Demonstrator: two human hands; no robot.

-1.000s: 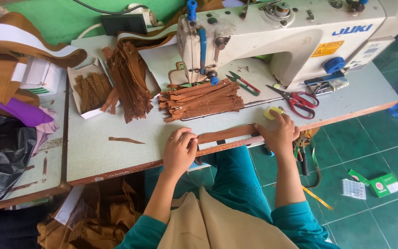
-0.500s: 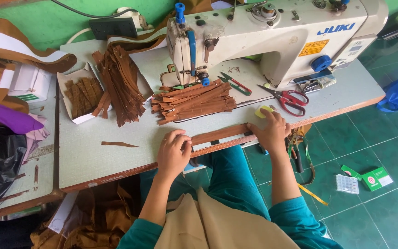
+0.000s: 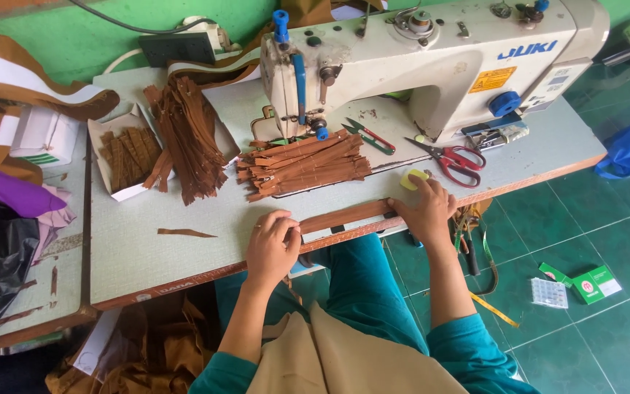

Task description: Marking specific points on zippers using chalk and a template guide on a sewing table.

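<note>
Brown strip (image 3: pixel 344 216) flat, lengthwise along table edge, left hand (image 3: pixel 273 246), right hand (image 3: pixel 426 211) pressing ends.

I see my left hand (image 3: pixel 271 244) and right hand (image 3: pixel 426 210) pinning a brown strip (image 3: pixel 344 216) flat at lower centre, sewing machine (image 3: pixel 432 62) above.

A pale desk (image 3: pixel 147 248) is carrying a white sewing machine (image 3: pixel 432 51). Lying directly on it are a pile of brown strips (image 3: pixel 304 164) by the needle, a heap of brown zippers (image 3: pixel 187 138), a white box (image 3: pixel 122 157) of strips, red scissors (image 3: pixel 455 157), green snips (image 3: pixel 367 136), yellow chalk (image 3: pixel 413 179) and one long strip (image 3: pixel 344 217) along the front edge.
</note>
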